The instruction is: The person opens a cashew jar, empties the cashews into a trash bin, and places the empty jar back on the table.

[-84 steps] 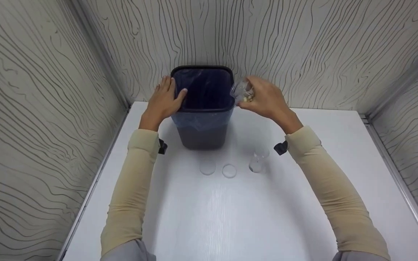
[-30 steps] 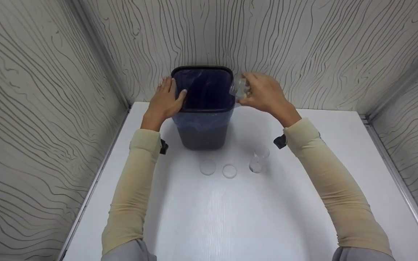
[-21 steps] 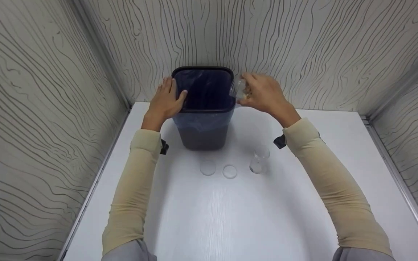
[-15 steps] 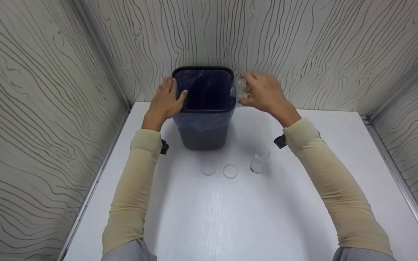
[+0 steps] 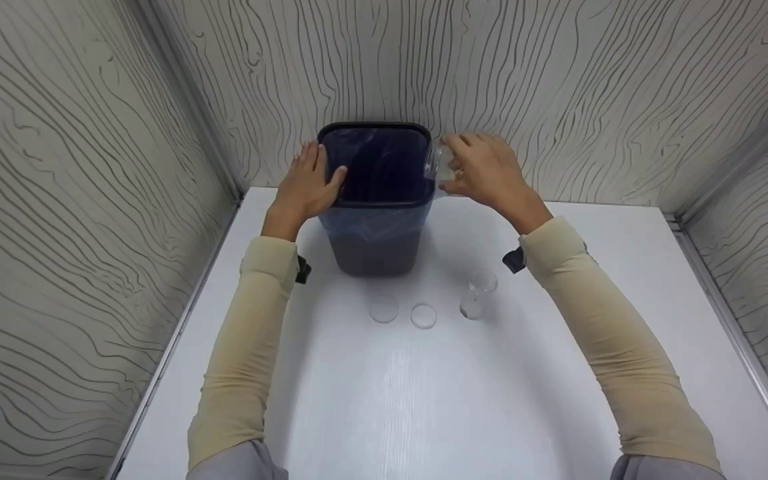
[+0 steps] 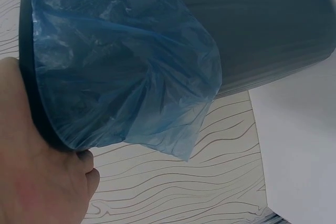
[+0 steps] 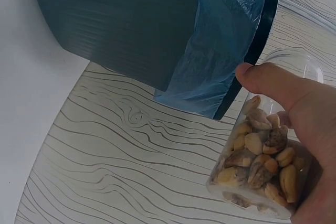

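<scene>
My left hand (image 5: 305, 190) holds the left rim of a dark trash can (image 5: 377, 255), its thumb over the near corner and its fingers along the outer side. A blue plastic liner (image 6: 131, 72) is folded over that rim. At the opposite rim, my right hand (image 5: 484, 167) grips a clear plastic jar (image 7: 304, 62), its mouth tilted toward the can. Through the jar's wall show mixed brownish nuts (image 7: 260, 156), gathered toward the base. The right thumb lies over the jar beside the liner's edge. The can's inside looks dark.
On the white table (image 5: 384, 387) before the can lie two clear round lids (image 5: 423, 316) (image 5: 383, 309). Right of them is another clear container (image 5: 472, 306). Wood-patterned walls (image 5: 557, 80) enclose the table at the back and both sides.
Since the oldest frame, my right hand has shifted slightly up and turned the jar further over the can's rim; fewer nuts show in the head view. The left hand stays on the rim.
</scene>
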`<state>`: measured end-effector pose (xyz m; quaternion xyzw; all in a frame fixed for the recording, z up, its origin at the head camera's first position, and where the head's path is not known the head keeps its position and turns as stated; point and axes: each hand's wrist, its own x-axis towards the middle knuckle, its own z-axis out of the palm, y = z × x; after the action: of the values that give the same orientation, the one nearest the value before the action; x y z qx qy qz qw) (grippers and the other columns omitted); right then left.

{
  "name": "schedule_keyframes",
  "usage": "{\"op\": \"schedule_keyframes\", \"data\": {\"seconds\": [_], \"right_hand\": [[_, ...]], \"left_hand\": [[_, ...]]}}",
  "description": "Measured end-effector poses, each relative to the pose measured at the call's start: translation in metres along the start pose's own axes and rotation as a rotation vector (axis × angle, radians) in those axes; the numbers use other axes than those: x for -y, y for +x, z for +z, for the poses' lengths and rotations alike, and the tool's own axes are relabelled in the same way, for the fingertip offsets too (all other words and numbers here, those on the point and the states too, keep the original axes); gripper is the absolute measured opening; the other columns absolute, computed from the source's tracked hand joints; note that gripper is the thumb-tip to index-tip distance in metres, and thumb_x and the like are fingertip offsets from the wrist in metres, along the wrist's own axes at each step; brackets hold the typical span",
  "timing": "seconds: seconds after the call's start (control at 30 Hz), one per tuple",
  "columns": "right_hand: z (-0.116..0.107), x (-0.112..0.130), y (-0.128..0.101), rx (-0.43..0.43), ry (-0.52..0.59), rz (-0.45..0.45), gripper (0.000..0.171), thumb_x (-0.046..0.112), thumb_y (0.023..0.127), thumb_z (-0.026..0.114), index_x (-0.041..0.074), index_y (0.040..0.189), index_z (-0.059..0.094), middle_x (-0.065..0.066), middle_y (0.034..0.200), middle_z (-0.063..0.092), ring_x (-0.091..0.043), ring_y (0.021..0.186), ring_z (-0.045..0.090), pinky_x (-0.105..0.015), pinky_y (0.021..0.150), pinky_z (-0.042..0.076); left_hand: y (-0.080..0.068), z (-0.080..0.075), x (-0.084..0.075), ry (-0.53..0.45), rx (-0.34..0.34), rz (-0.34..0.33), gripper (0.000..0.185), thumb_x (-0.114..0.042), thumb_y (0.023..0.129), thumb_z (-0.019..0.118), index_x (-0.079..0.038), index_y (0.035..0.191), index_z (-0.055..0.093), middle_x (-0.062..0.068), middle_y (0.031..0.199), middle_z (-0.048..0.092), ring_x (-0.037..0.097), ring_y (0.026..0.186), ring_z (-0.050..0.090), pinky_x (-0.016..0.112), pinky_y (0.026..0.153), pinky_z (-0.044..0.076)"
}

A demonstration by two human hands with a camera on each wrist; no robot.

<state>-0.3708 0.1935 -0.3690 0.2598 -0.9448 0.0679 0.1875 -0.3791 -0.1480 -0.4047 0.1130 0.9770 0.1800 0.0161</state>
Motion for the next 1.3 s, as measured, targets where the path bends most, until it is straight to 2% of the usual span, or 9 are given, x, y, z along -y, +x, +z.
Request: {"op": "schedule_keyframes", "data": {"seconds": [0.17, 0.57, 0.8, 1.3], "right_hand": [[-0.0001, 0.0007, 0.002, -0.01, 0.004, -0.008, 0.077, 0.033, 0.082, 0.094, 0.01, 0.147, 0.059, -0.017, 0.136, 0.07, -0.043, 0.125, 0.064, -0.06, 0.105, 0.053], [-0.0004, 0.0031, 0.0057, 0.035, -0.01, 0.004, 0.075, 0.032, 0.086, 0.091, 0.012, 0.149, 0.057, -0.018, 0.138, 0.068, -0.044, 0.13, 0.062, -0.061, 0.112, 0.049], [-0.0009, 0.0039, 0.0069, 0.043, -0.031, 0.004, 0.074, 0.031, 0.088, 0.09, 0.013, 0.151, 0.056, -0.018, 0.14, 0.067, -0.043, 0.132, 0.06, -0.061, 0.111, 0.049], [-0.0005, 0.0051, 0.0066, 0.008, -0.078, -0.028, 0.072, 0.029, 0.087, 0.091, 0.014, 0.149, 0.057, -0.016, 0.139, 0.068, -0.042, 0.129, 0.062, -0.06, 0.106, 0.051]], "left_hand": [[0.0013, 0.0, 0.0002, 0.01, 0.002, 0.001, 0.082, -0.058, 0.114, 0.022, -0.002, 0.171, 0.002, 0.019, 0.18, -0.004, 0.031, 0.168, -0.007, 0.046, 0.138, -0.001], [0.0007, 0.0006, -0.001, -0.007, 0.005, -0.003, 0.082, -0.058, 0.114, 0.022, -0.003, 0.171, 0.002, 0.016, 0.18, -0.007, 0.031, 0.168, -0.008, 0.044, 0.138, -0.002], [0.0017, 0.0014, 0.001, -0.002, -0.001, 0.0, 0.081, -0.057, 0.114, 0.023, -0.002, 0.171, 0.001, 0.018, 0.18, -0.005, 0.031, 0.168, -0.007, 0.045, 0.138, 0.0], [0.0034, 0.001, 0.0008, 0.002, 0.016, -0.009, 0.082, -0.057, 0.114, 0.023, -0.002, 0.171, 0.001, 0.017, 0.18, -0.006, 0.032, 0.168, -0.007, 0.045, 0.138, -0.002]]}}
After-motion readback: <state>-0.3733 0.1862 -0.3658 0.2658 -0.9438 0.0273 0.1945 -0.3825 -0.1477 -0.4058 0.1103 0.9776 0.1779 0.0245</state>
